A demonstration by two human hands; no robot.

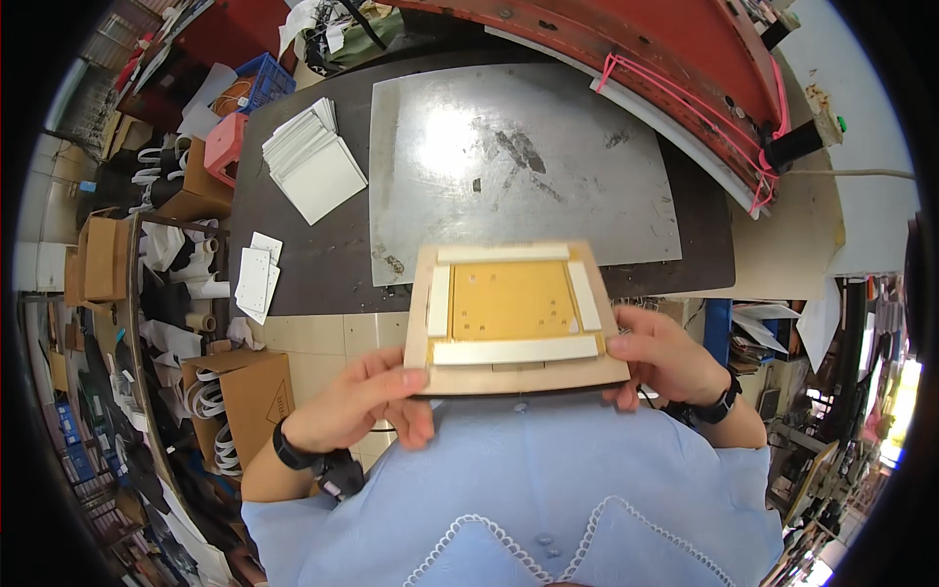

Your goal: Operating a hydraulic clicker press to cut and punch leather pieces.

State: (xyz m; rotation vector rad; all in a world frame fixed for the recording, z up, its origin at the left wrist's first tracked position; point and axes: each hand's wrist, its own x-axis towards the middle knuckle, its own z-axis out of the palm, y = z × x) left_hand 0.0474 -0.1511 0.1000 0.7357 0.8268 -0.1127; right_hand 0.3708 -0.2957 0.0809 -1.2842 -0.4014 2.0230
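I hold a flat wooden cutting die [511, 299] up in front of my body, over the near edge of the worktable. Its middle is a yellow rectangle with small holes, framed by thin edges and pale foam strips. My left hand [364, 399] is closed on its near left corner, thumb on top and fingers curled below. At the near right corner, my right hand [663, 354] grips it with the thumb on the upper face and the other fingers partly hidden.
A scuffed metal plate [528, 157] lies on the dark table [293, 264]. White sheets [318, 176] are stacked at left, with small white punched cards [257, 277] nearer. A red machine [636, 49] with pink cord overhangs the far right. An open cardboard box [249, 401] stands at lower left.
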